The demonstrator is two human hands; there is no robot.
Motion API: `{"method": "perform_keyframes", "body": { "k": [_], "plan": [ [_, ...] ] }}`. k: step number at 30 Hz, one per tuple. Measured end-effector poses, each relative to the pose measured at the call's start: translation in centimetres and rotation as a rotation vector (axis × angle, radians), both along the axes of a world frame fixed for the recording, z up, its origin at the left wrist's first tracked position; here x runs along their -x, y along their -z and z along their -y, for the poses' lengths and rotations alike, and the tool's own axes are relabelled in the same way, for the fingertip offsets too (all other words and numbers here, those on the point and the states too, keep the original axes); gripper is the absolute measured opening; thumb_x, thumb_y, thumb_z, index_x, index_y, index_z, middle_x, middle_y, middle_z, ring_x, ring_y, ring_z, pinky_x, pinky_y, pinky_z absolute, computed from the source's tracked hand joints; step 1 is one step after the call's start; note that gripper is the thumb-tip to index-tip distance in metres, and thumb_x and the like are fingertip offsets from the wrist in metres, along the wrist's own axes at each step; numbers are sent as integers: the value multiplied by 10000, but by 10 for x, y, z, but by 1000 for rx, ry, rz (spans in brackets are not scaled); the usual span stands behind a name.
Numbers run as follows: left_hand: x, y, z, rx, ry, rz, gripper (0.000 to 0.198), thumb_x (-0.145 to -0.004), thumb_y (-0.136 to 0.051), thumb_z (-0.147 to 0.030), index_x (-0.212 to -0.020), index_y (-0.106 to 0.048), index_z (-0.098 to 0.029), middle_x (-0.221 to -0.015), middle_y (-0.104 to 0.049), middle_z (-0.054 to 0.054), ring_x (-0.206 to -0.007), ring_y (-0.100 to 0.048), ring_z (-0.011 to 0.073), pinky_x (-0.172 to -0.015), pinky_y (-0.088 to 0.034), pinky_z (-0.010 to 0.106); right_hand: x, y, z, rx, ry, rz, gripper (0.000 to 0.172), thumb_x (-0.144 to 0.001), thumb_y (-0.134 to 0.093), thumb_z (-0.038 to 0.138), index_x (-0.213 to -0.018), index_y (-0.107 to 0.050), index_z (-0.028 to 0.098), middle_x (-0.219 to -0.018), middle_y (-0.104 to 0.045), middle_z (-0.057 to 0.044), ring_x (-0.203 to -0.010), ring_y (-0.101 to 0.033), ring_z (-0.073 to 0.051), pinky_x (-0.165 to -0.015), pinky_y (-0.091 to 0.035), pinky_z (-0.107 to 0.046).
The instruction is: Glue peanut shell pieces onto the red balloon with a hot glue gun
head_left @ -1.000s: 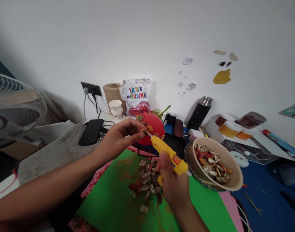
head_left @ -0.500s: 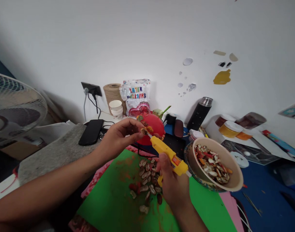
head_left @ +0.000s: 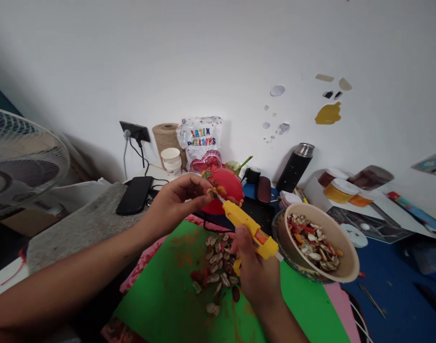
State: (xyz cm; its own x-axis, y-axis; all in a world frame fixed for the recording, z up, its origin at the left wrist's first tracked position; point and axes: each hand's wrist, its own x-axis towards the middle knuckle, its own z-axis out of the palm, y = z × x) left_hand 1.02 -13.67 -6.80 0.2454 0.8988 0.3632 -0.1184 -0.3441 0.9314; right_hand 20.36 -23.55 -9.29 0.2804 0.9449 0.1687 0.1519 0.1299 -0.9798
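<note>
My right hand [head_left: 255, 274] grips a yellow glue gun [head_left: 252, 228], its nozzle pointing up and left. The nozzle tip touches a small shell piece [head_left: 213, 193] pinched in the fingers of my left hand [head_left: 177, 202]. Just behind them is a red balloon [head_left: 227, 183] with coloured shell bits stuck on its near side. Below my hands a heap of painted shells [head_left: 218, 267] lies on a green sheet [head_left: 168, 295]. A beige bowl [head_left: 346, 269] full of more shells stands to the right of the glue gun.
Along the wall stand a twine roll [head_left: 165, 136], paper cups [head_left: 171, 159], a bag of latex balloons [head_left: 201, 138], a black flask [head_left: 294, 166] and paint jars [head_left: 341, 188]. A black phone [head_left: 134, 195] lies at left, a white fan [head_left: 23, 159] at far left.
The shell piece and the glue gun tip have shifted very slightly up and left. Otherwise nothing has visibly changed.
</note>
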Motion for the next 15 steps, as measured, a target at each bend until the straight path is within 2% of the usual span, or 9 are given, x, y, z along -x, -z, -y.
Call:
{"method": "perform_keyframes", "body": {
  "k": [7, 10, 15],
  "plan": [
    [-1, -2, 0, 10, 6, 7, 238, -864, -999, -279, -1003, -820, -205, -978, -818, 35, -875, -759, 165, -805, -629, 268, 1, 1, -1, -1, 18, -22, 778, -944, -606, 976, -639, -541, 264, -561, -418, 56, -509, -363, -130, -459, -295, -286],
    [0, -2, 0, 14, 13, 8, 246, -867, -995, -276, -1014, -813, -204, -980, -819, 39, -887, -774, 178, -819, -640, 286, 1, 2, 0, 14, 11, -14, 774, -943, -605, 978, -646, -545, 266, -557, -376, 69, -506, -355, -130, -459, -281, -288],
    [0, -2, 0, 7, 10, 23, 241, -868, -1000, -266, -1008, -815, -200, -962, -817, 35, -861, -754, 157, -785, -618, 253, -1, 4, -1, 28, -2, -20, 764, -942, -613, 974, -660, -543, 267, -553, -348, 81, -497, -346, -127, -447, -273, -284]
  ]
}}
